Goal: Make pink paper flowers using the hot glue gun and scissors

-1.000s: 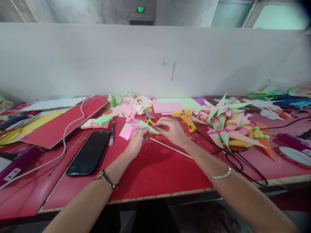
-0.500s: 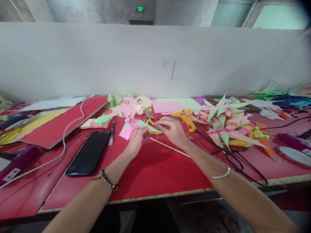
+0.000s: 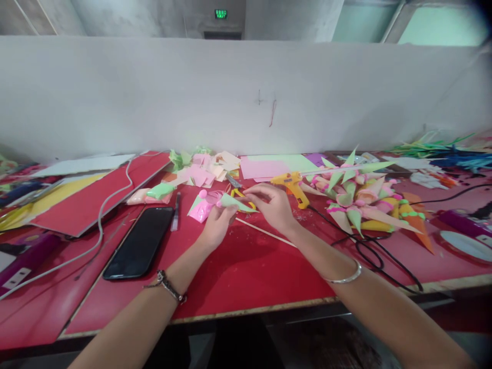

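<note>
Cone (image 3: 229, 200) slightly farther right now

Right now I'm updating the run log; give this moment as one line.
left hand: holds green cone | right hand: near its tip | nearby: glue gun, scissors

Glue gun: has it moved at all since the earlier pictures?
No. The yellow glue gun lies in the same spot, at the same angle, judged against the pink paper behind it on the table.
</note>
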Available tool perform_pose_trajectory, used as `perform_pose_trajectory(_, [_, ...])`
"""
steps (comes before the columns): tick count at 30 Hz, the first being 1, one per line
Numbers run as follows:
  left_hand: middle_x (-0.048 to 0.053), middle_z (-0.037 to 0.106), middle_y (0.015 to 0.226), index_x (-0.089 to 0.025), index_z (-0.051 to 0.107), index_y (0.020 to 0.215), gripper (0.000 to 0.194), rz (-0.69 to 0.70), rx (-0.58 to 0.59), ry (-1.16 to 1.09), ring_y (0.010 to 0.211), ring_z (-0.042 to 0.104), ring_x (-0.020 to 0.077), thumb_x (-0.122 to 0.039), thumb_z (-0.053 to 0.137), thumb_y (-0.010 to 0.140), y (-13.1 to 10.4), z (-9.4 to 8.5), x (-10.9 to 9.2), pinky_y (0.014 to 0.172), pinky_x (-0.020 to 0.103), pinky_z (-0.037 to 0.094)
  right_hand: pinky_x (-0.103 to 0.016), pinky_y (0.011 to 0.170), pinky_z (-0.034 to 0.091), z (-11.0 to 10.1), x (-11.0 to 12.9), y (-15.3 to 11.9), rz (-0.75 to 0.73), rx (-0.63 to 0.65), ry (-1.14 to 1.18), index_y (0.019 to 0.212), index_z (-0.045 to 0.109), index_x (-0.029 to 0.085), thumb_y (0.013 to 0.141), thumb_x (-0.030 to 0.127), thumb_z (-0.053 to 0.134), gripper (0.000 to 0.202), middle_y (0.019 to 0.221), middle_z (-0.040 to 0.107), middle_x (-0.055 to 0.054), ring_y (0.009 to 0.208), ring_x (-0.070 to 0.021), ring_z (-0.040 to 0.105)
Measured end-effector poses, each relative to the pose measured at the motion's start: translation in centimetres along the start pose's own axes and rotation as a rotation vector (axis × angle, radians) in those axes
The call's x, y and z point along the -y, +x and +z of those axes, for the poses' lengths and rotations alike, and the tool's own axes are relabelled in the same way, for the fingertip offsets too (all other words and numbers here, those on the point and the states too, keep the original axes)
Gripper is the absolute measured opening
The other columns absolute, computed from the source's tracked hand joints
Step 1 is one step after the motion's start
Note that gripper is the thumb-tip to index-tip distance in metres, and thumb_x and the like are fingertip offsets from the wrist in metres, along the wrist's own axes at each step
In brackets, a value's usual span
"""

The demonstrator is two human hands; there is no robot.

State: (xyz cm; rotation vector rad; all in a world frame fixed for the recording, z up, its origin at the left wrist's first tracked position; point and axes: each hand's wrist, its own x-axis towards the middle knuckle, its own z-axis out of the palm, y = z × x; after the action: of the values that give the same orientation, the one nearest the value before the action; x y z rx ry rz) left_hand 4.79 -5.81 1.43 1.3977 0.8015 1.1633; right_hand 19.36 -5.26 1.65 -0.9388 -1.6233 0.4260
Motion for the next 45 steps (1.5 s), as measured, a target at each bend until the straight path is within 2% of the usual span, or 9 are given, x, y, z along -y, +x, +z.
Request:
perform_pose_trajectory(6, [-0.008, 0.021, 0.041, -0.011, 0.059, 0.073, 0.028, 0.016, 0.035, 0.058, 0.041, 0.016, 0.0053, -0.034, 0.046, 0.067, -0.2, 0.0, -0.2, 0.043, 0.024, 0.011, -0.027, 0.074, 0.048, -0.3, -0.4, 0.5, 0.124, -0.047, 0.112, 0.084, 0.064, 0.018, 0.073, 0.023, 0.056, 0.015, 0.088, 0.065, -0.005, 0.080, -0.0139, 0.060])
perform_pose_trajectory(13, [-0.008, 0.023, 0.041, -0.012, 0.057, 0.071, 0.026, 0.039, 0.034, 0.010, 0.040, 0.017, 0.0052, -0.037, 0.050, 0.066, 0.1, -0.3, 0.2, 0.042, 0.023, 0.012, -0.027, 0.074, 0.046, -0.5, -0.1, 0.5, 0.114, 0.139, 0.061, 0.074, 0.066, 0.017, 0.074, 0.026, 0.055, 0.014, 0.082, 0.064, -0.005, 0.079, -0.0143, 0.059])
perform_pose_trajectory(20, [-0.008, 0.023, 0.038, -0.015, 0.059, 0.073, 0.023, 0.054, -0.030, 0.052, 0.040, 0.023, 0.0072, -0.036, 0.049, 0.066, 0.2, -0.2, 0.2, 0.044, 0.023, 0.023, -0.028, 0.082, 0.044, -0.5, 0.3, 0.3, 0.254, 0.239, 0.177, 0.089, 0.066, 0.019, 0.080, 0.028, 0.048, 0.022, 0.091, 0.066, -0.004, 0.089, -0.0140, 0.059])
perform_pose_trajectory(26, [-0.007, 0.027, 0.037, -0.015, 0.061, 0.077, 0.025, 0.017, -0.090, 0.094, 0.044, 0.034, 0.0107, -0.034, 0.048, 0.068, 0.4, -0.3, 0.8, 0.052, 0.024, 0.031, -0.027, 0.071, 0.046, -0.6, 0.3, 0.3, 0.085, 0.201, -0.100, 0.081, 0.067, 0.019, 0.075, 0.021, 0.054, 0.015, 0.084, 0.067, -0.004, 0.078, -0.0147, 0.060])
perform_pose_trajectory(29, [-0.008, 0.024, 0.036, -0.014, 0.062, 0.076, 0.026, -0.003, -0.081, 0.094, 0.044, 0.032, 0.0100, -0.033, 0.046, 0.068, 0.4, -0.4, 0.6, 0.051, 0.024, 0.030, -0.026, 0.065, 0.045, -0.5, 0.0, 0.3, 0.059, 0.146, -0.130, 0.075, 0.066, 0.018, 0.073, 0.022, 0.056, 0.011, 0.075, 0.066, -0.003, 0.070, -0.0139, 0.059])
perform_pose_trajectory(33, [-0.008, 0.020, 0.036, -0.013, 0.059, 0.068, 0.024, -0.033, -0.085, 0.065, 0.040, 0.022, 0.0068, -0.033, 0.045, 0.068, 0.2, -0.3, 0.0, 0.044, 0.022, 0.019, -0.025, 0.060, 0.046, -0.4, -0.6, 0.5, 0.224, 0.077, 0.064, 0.074, 0.062, 0.017, 0.071, 0.027, 0.057, 0.012, 0.066, 0.062, -0.001, 0.061, -0.0118, 0.057])
perform_pose_trajectory(37, [-0.009, 0.019, 0.036, -0.016, 0.046, 0.054, 0.022, -0.048, -0.076, 0.070, 0.038, 0.016, 0.0043, -0.033, 0.045, 0.067, 0.1, -0.3, -0.1, 0.042, 0.023, 0.012, -0.022, 0.056, 0.044, -0.4, -1.0, 0.6, 0.432, 0.020, 0.393, 0.073, 0.062, 0.016, 0.069, 0.031, 0.060, 0.015, 0.062, 0.058, 0.002, 0.055, -0.0072, 0.052])
perform_pose_trajectory(41, [-0.009, 0.020, 0.036, -0.018, 0.035, 0.050, 0.025, -0.034, -0.069, 0.071, 0.037, 0.016, 0.0036, -0.033, 0.044, 0.067, 0.2, -0.2, 0.0, 0.041, 0.023, 0.011, -0.020, 0.062, 0.046, -0.4, -0.9, 0.6, 0.583, 0.034, 0.691, 0.072, 0.064, 0.017, 0.063, 0.030, 0.066, 0.016, 0.065, 0.059, 0.002, 0.058, -0.0052, 0.051])
perform_pose_trajectory(45, [-0.009, 0.021, 0.038, -0.019, 0.031, 0.051, 0.028, -0.029, -0.078, 0.051, 0.037, 0.017, 0.0033, -0.035, 0.048, 0.066, 0.4, -0.3, 0.4, 0.041, 0.023, 0.012, -0.023, 0.072, 0.047, -0.4, -0.8, 0.7, 0.637, 0.053, 0.747, 0.075, 0.064, 0.018, 0.059, 0.024, 0.068, 0.017, 0.074, 0.063, 0.001, 0.070, -0.0080, 0.056])
